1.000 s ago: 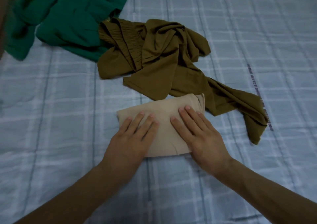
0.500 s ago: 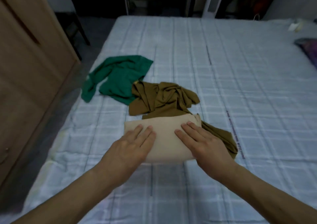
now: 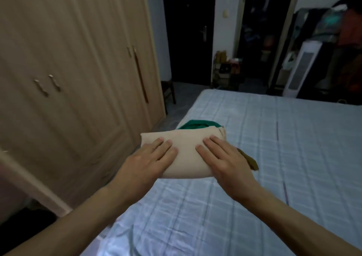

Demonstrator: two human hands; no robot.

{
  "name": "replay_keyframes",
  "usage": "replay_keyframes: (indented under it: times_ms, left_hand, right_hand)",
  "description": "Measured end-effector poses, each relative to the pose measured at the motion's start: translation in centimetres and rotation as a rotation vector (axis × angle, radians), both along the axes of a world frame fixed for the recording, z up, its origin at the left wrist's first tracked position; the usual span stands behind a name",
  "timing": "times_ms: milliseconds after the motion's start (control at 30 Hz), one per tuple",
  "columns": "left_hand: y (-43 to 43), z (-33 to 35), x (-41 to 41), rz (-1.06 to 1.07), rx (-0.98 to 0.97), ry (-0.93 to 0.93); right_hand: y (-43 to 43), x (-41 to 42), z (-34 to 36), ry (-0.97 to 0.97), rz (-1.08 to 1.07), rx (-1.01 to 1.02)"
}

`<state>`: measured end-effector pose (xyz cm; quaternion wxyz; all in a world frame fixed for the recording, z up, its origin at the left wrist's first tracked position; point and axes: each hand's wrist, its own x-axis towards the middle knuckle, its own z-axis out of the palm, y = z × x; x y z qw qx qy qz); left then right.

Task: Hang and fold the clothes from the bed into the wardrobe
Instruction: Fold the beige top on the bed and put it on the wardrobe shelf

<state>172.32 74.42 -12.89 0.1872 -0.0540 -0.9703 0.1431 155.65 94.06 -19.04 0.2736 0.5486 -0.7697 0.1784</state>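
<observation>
A folded beige garment [image 3: 186, 148] is held up over the left edge of the bed [image 3: 274, 138]. My left hand [image 3: 148, 157] holds its left end and my right hand [image 3: 223, 159] its right end. The fingers of both lie straight on top; the thumbs are hidden beneath. Behind the fold peeks a green garment [image 3: 195, 124]. The tip of an olive garment [image 3: 249, 160] shows on the bed by my right hand. The wooden wardrobe [image 3: 78, 79] stands to the left with these doors closed.
A pale door edge [image 3: 33, 179] slants across the lower left. A narrow floor strip runs between wardrobe and bed. A dark chair [image 3: 168, 91], a dark doorway [image 3: 188, 30] and a white tower appliance [image 3: 301, 69] stand beyond the bed's far end.
The beige garment has risen off the bed in both hands and shifted left toward the wardrobe. My view has lifted from the bed to the room.
</observation>
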Motion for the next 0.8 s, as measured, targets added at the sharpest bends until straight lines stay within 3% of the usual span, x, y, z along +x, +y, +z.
replay_keyframes:
  times_ms: [267, 400, 800]
  left_hand:
    - [-2.8, 8.1, 10.8, 0.257, -0.100, 0.161]
    - [-5.2, 8.7, 17.9, 0.416, -0.055, 0.133]
    - [-15.2, 9.0, 44.7, 0.840, -0.023, 0.156]
  right_hand:
    - [-8.1, 6.1, 8.0, 0.094, 0.229, -0.192]
    - [-14.1, 11.2, 8.7, 0.126, 0.386, -0.245]
    - [-34.1, 35.0, 11.6, 0.166, 0.808, -0.211]
